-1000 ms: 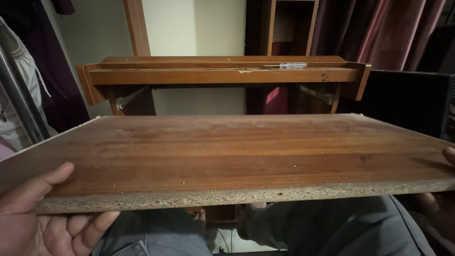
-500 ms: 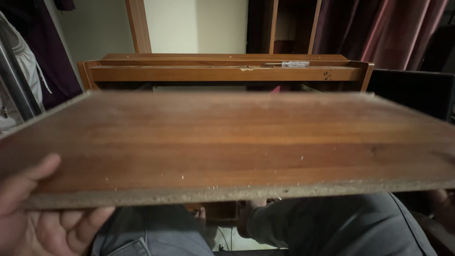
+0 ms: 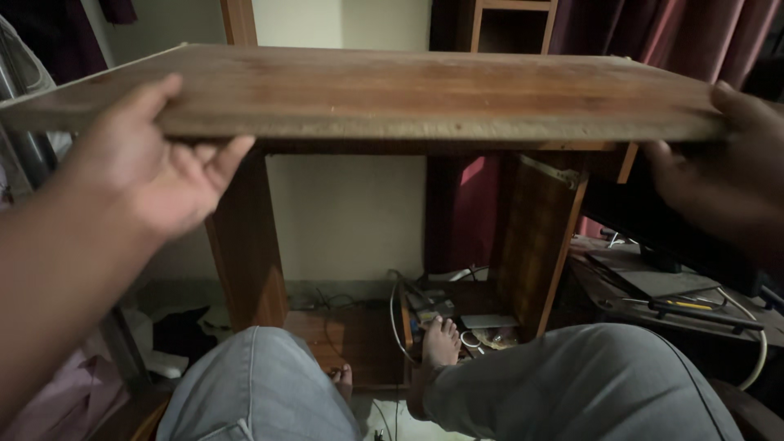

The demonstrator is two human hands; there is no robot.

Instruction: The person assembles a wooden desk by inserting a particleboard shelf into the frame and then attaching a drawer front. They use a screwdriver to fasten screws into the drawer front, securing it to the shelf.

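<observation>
A long wooden board [image 3: 408, 90] is held flat and high, across almost the whole width of the view. Its near edge is rough and pale, and chipboard is shown there under a brown wood-grain surface. Below the board open room is seen, down to the knees in grey trousers [image 3: 572, 384] and a bare foot [image 3: 439, 343]. This room is limited by two brown upright panels of a desk frame [image 3: 245, 237] just under the board; whether the board is touching them cannot be told. Behind, a pale wall [image 3: 343, 212] and dark red curtains [image 3: 653, 33] are seen.

The board is gripped at its left end by the left hand [image 3: 155, 171], with the thumb laid on top and the fingers curled under the edge. The right end is clasped by the right hand [image 3: 719, 180], dim and partly cut off, thumb on top.
</observation>
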